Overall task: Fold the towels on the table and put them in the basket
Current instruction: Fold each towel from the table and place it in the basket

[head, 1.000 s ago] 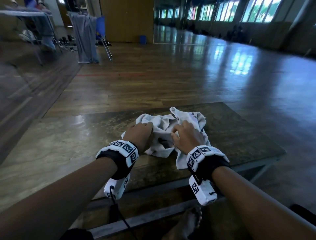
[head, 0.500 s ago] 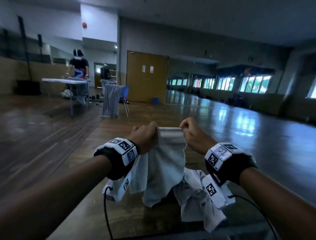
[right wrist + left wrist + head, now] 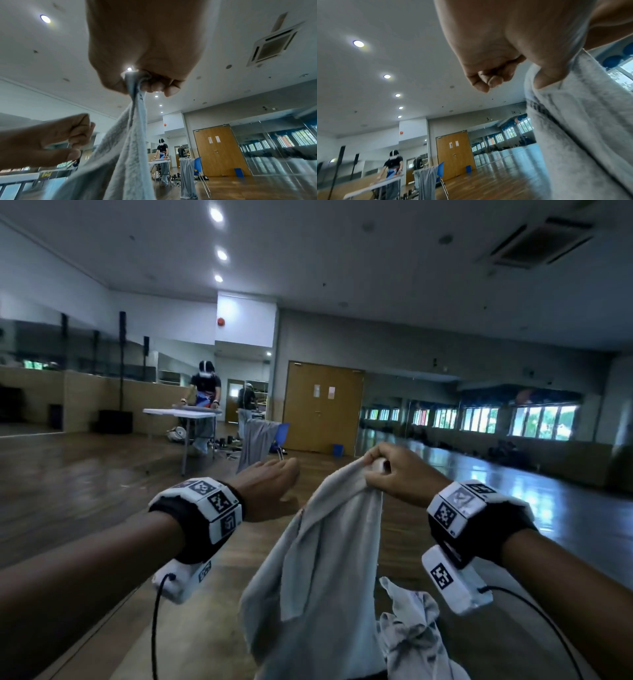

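My right hand point(image 3: 380, 465) grips the bunched top of a pale grey towel point(image 3: 325, 559), which hangs in the air in front of me. The right wrist view shows the cloth point(image 3: 123, 148) squeezed between thumb and curled fingers point(image 3: 154, 86). My left hand point(image 3: 284, 484) is just left of the towel's edge. In the left wrist view its fingers point(image 3: 488, 81) are curled with no cloth in them, and the towel point(image 3: 582, 121) hangs beside the thumb. A second crumpled towel point(image 3: 411, 638) lies on the table point(image 3: 191, 645) below. No basket is in view.
Another person works at a white folding table point(image 3: 185, 412) far back on the left. A grey cloth point(image 3: 257, 440) hangs over a blue chair near wooden doors point(image 3: 325, 405). Cables trail from both wrist cameras. Open wooden floor lies all around.
One second ago both hands were on the towel heap on the table. They lifted one towel by its top edge. Now my left hand has let go and moved left, and the towel hangs bunched from my right.
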Demonstrator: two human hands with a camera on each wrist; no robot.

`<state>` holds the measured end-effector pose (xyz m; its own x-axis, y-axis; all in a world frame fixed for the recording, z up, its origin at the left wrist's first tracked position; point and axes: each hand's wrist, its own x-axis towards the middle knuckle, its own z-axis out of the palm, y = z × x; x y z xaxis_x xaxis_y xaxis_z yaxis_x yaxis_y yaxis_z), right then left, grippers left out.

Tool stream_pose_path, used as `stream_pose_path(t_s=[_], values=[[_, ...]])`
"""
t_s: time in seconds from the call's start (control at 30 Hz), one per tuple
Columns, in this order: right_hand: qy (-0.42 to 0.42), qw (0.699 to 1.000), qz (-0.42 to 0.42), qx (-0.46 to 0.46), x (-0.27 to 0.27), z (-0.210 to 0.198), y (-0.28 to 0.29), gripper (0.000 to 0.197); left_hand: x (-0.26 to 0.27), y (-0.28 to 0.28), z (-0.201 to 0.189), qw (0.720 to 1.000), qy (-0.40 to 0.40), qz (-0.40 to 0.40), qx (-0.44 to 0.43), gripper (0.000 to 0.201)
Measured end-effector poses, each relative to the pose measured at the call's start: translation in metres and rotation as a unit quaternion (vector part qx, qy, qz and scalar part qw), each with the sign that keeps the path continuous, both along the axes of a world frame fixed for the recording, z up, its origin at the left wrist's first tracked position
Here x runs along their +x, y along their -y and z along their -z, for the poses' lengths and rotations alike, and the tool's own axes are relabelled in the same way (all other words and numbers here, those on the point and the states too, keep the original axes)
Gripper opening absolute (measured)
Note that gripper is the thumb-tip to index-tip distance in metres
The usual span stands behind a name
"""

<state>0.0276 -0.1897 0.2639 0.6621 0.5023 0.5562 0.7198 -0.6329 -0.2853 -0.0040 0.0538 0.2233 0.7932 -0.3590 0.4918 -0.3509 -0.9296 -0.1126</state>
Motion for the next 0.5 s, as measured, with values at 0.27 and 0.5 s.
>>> stream_pose_path(t_s=[0.27,0.5], values=[[0.065,0.985,0.003,-0.162,-0.023,-0.023,-0.02,0.031,-0.026,0.032,0.016,0.974,-0.024,0.091,-0.207,0.029],[0.091,0.986,-0.01,-0.139,-0.028,-0.035,-0.016,0.021,-0.008,0.051,0.031,0.952,0.006,0.092,-0.291,0.019]])
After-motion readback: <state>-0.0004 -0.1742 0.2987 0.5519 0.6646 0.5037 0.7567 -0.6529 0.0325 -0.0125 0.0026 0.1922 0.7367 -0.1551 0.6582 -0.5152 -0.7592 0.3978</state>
